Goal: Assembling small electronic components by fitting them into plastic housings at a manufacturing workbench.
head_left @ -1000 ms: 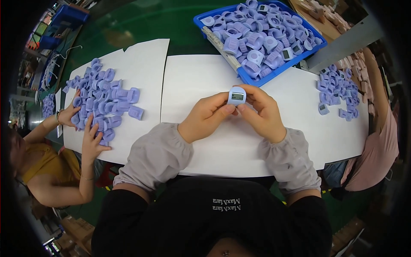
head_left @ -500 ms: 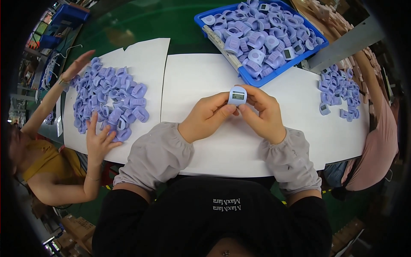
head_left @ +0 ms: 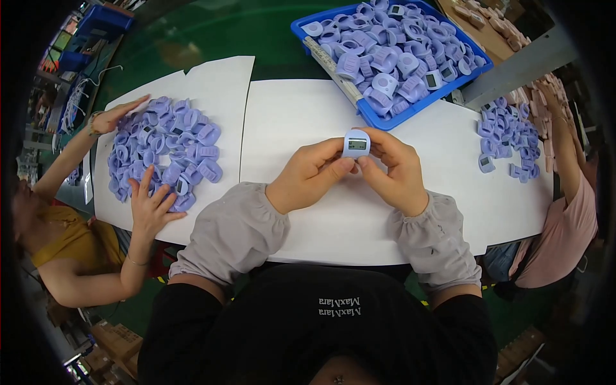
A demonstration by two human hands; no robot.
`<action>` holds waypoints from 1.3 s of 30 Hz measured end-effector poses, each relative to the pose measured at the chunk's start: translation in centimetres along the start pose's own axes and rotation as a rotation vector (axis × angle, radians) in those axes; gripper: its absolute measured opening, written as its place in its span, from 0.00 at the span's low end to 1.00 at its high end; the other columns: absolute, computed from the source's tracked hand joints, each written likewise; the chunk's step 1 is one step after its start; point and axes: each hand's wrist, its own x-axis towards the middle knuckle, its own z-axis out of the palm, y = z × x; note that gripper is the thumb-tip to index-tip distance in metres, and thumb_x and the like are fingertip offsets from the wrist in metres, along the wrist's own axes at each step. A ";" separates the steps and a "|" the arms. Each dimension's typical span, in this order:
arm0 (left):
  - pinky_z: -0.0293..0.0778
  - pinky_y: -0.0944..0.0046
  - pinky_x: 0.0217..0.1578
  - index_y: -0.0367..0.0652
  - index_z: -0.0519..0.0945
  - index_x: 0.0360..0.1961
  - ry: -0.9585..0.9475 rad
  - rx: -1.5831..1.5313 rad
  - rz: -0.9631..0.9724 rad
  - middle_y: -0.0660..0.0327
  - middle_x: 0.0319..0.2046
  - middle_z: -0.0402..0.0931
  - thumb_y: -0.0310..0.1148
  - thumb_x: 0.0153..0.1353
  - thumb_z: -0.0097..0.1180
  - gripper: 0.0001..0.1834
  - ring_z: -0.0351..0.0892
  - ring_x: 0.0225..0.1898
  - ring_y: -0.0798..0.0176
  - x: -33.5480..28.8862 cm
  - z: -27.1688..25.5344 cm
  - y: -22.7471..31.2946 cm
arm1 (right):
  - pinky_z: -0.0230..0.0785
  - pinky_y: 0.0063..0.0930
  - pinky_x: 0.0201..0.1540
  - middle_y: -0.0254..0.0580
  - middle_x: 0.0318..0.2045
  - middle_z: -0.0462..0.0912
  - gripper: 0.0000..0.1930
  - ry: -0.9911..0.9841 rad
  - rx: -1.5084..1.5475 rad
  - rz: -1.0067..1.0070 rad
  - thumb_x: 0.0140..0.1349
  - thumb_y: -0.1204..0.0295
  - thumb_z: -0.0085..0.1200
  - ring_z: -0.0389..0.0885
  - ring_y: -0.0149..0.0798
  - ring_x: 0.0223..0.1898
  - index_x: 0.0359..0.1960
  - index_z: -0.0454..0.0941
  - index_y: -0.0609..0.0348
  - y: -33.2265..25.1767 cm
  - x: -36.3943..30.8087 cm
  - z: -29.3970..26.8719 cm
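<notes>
Together, the left hand (head_left: 311, 174) and the right hand (head_left: 396, 172) pinch a small lilac device (head_left: 357, 144) over the white surface (head_left: 333, 231).

The device sits at the centre of the clock, rounded end toward twelve, its grey screen turned up to the wearer; the left hand grips its eight o'clock edge and the right hand its four o'clock edge, thumbs in front, the other fingers curled and partly hidden behind. At one o'clock, near the fingertips, a blue tray (head_left: 378, 122) is heaped with similar lilac pieces. A loose pile (head_left: 507, 128) lies well apart at three o'clock, and a larger heap (head_left: 151, 138) spreads at nine, where a co-worker's two hands (head_left: 151, 208) flank it, fingers spread. Grey sleeve covers (head_left: 234, 221) wrap the wearer's forearms.
</notes>
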 end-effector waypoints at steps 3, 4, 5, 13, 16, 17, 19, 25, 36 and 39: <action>0.74 0.69 0.42 0.33 0.73 0.52 -0.018 -0.011 0.026 0.60 0.38 0.78 0.29 0.67 0.48 0.15 0.77 0.40 0.69 0.0 0.0 0.0 | 0.69 0.31 0.55 0.47 0.45 0.78 0.20 -0.012 0.013 0.007 0.58 0.82 0.51 0.77 0.37 0.49 0.54 0.69 0.72 0.1 -0.1 0.0; 0.74 0.69 0.43 0.33 0.73 0.53 -0.024 -0.029 -0.003 0.60 0.39 0.78 0.29 0.67 0.48 0.15 0.77 0.41 0.69 0.0 -0.1 0.2 | 0.69 0.31 0.54 0.48 0.46 0.78 0.20 -0.019 0.032 0.020 0.58 0.82 0.51 0.77 0.37 0.49 0.54 0.69 0.72 0.1 -0.2 -0.1; 0.73 0.69 0.44 0.33 0.73 0.53 -0.030 -0.048 -0.033 0.60 0.40 0.78 0.30 0.67 0.48 0.16 0.77 0.41 0.69 0.1 -0.2 0.3 | 0.69 0.31 0.54 0.48 0.46 0.78 0.20 -0.018 0.031 0.020 0.58 0.82 0.51 0.77 0.37 0.49 0.54 0.69 0.72 0.1 -0.2 0.0; 0.71 0.63 0.53 0.30 0.69 0.56 -0.109 -0.025 -0.036 0.53 0.49 0.76 0.29 0.69 0.44 0.18 0.75 0.50 0.63 0.0 -0.7 0.5 | 0.69 0.31 0.54 0.47 0.47 0.78 0.26 -0.029 -0.085 -0.054 0.55 0.82 0.53 0.77 0.37 0.49 0.58 0.66 0.71 0.3 -0.2 -0.1; 0.71 0.64 0.53 0.30 0.69 0.56 -0.116 -0.026 -0.041 0.53 0.49 0.76 0.30 0.69 0.44 0.18 0.75 0.51 0.63 0.0 -0.7 0.4 | 0.69 0.31 0.54 0.47 0.47 0.78 0.25 -0.025 -0.095 -0.062 0.56 0.82 0.52 0.77 0.37 0.49 0.58 0.66 0.71 0.3 -0.2 -0.1; 0.71 0.64 0.53 0.30 0.70 0.56 -0.119 -0.032 -0.047 0.54 0.49 0.75 0.30 0.69 0.44 0.18 0.75 0.51 0.63 0.0 -0.8 0.4 | 0.69 0.31 0.54 0.47 0.47 0.78 0.25 -0.025 -0.095 -0.062 0.56 0.82 0.52 0.77 0.37 0.49 0.58 0.66 0.71 0.3 -0.3 0.0; 0.72 0.66 0.50 0.31 0.71 0.55 -0.081 -0.043 -0.019 0.57 0.45 0.76 0.32 0.69 0.45 0.17 0.75 0.47 0.66 0.0 -0.4 0.5 | 0.68 0.31 0.54 0.47 0.46 0.78 0.23 -0.013 -0.042 0.005 0.58 0.82 0.51 0.77 0.37 0.49 0.57 0.67 0.71 0.2 -0.3 0.1; 0.74 0.66 0.46 0.32 0.72 0.52 -0.084 -0.045 0.021 0.58 0.42 0.76 0.36 0.70 0.43 0.18 0.76 0.42 0.66 0.0 -0.5 0.9 | 0.65 0.32 0.56 0.45 0.45 0.77 0.19 -0.051 0.029 0.018 0.60 0.80 0.51 0.76 0.37 0.49 0.54 0.69 0.70 -0.4 -0.1 -0.2; 0.73 0.66 0.48 0.32 0.73 0.50 -0.091 -0.063 0.000 0.58 0.43 0.76 0.37 0.71 0.41 0.18 0.76 0.43 0.67 0.1 -0.2 0.7 | 0.67 0.31 0.56 0.43 0.45 0.78 0.22 -0.027 -0.024 -0.021 0.57 0.81 0.55 0.77 0.35 0.48 0.54 0.69 0.69 0.6 -0.3 0.0; 0.72 0.67 0.48 0.33 0.74 0.49 -0.098 -0.082 0.009 0.59 0.42 0.76 0.37 0.72 0.40 0.18 0.75 0.43 0.67 0.2 0.0 0.9 | 0.69 0.30 0.54 0.42 0.44 0.78 0.23 -0.005 -0.140 -0.053 0.54 0.82 0.58 0.77 0.34 0.47 0.53 0.70 0.69 0.2 -0.3 0.1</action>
